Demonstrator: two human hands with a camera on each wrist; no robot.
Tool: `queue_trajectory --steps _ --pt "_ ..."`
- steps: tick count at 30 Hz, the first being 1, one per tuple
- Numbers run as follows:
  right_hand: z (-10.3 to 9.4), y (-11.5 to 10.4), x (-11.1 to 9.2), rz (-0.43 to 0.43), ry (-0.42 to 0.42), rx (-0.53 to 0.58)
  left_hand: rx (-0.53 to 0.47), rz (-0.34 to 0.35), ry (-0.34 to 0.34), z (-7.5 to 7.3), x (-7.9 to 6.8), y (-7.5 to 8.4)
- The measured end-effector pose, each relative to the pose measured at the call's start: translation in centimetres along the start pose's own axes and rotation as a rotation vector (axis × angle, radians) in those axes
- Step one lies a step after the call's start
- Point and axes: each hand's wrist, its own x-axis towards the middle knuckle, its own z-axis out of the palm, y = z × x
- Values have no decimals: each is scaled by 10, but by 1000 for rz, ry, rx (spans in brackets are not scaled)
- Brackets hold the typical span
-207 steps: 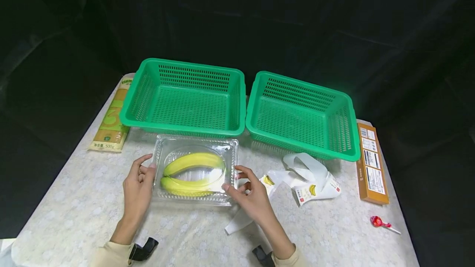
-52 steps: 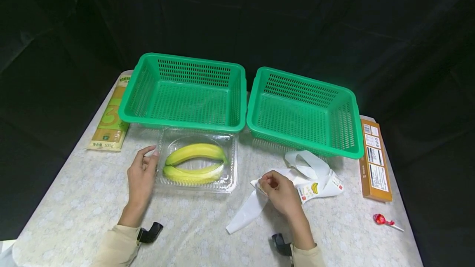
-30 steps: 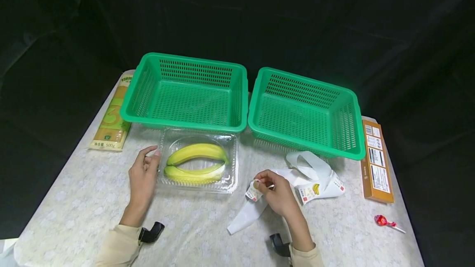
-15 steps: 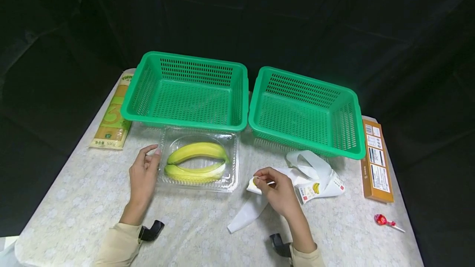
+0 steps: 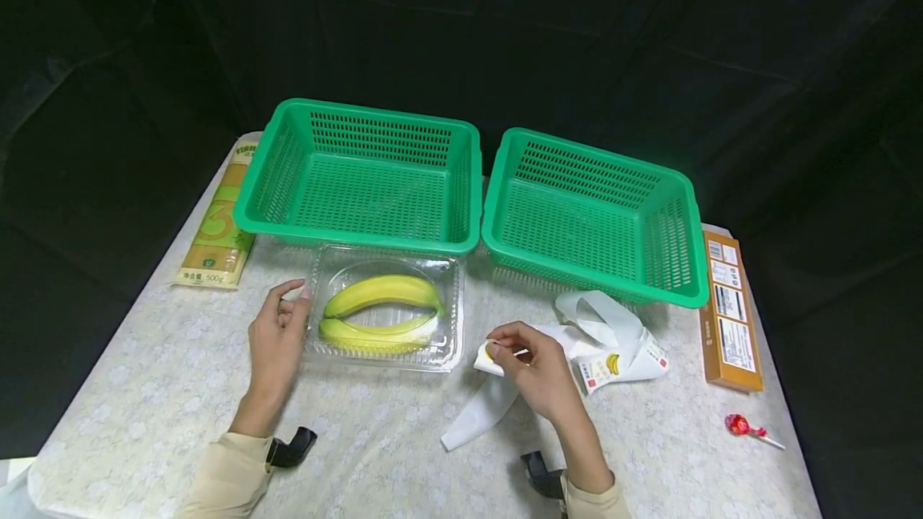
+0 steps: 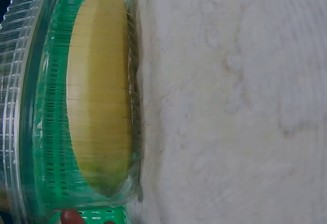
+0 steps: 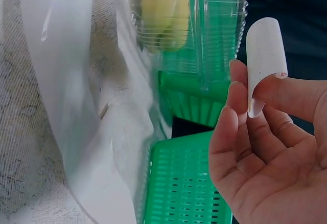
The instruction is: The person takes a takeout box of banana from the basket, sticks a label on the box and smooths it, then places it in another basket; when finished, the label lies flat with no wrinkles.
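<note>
My right hand (image 5: 537, 367) pinches a curled white sticker (image 7: 266, 45) with a banana picture between thumb and fingers. It is above a white label strip (image 5: 479, 415), whose other end, still bearing a printed banana sticker (image 5: 609, 367), lies looped to the right. Two bananas (image 5: 382, 299) lie inside a lidded clear plastic box (image 5: 450, 343). The fingertips of my left hand (image 5: 277, 335) are right at the box's left edge, fingers loosely bent. In the left wrist view only a bit of those fingers shows at the bottom, below a banana (image 6: 99, 96) seen through the box wall.
Two green plastic baskets (image 5: 371, 199) (image 5: 570, 223) stand behind the box, side by side. A yellow-green packet (image 5: 216, 235) lies at the left, partly under the left basket's rim. To the right are an orange box (image 5: 730, 311) and a red lollipop (image 5: 739, 424).
My right hand has left the clear box, moved right to the strip and peeled off a sticker, now lifted and turned. The left hand stays by the box, which has shifted slightly back.
</note>
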Motion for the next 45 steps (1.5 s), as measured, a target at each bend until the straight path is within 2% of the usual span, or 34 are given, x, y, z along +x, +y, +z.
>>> queue_trajectory --steps 7,14,20,23,25,27,30,32,34,36,37,39,41,43,45 --pt "4 -3 -2 6 -39 38 6 4 9 -3 -2 0" --pt "4 -8 0 -15 -42 14 11 8 5 -5 -3 2" --pt "2 -16 7 -69 -51 -16 11 5 -23 -8 -1 5" --pt "3 -23 13 -118 -65 -16 -18 28 -11 -9 0 7" --pt "6 -28 16 -138 -85 -7 -47 73 25 -9 0 9" --pt "10 -33 19 -143 -106 3 -77 145 65 -9 -2 13" --pt "17 -43 21 -135 -142 24 -109 300 127 -6 -8 22" --pt "22 -49 23 -141 -163 33 -128 432 127 -2 -13 30" --pt "26 -55 24 -153 -177 40 -137 584 68 4 -20 38" --pt "31 -60 25 -169 -186 40 -158 712 -50 11 -28 46" --pt "33 -62 26 -179 -189 36 -174 756 -131 14 -32 50" --pt "38 -64 28 -193 -189 27 -177 792 -278 21 -41 55" --pt "42 -65 29 -205 -195 15 -185 792 -372 27 -46 56" --pt "45 -65 30 -215 -202 3 -169 779 -421 30 -49 56" --pt "46 -65 30 -219 -206 -5 -162 784 -429 31 -50 54"
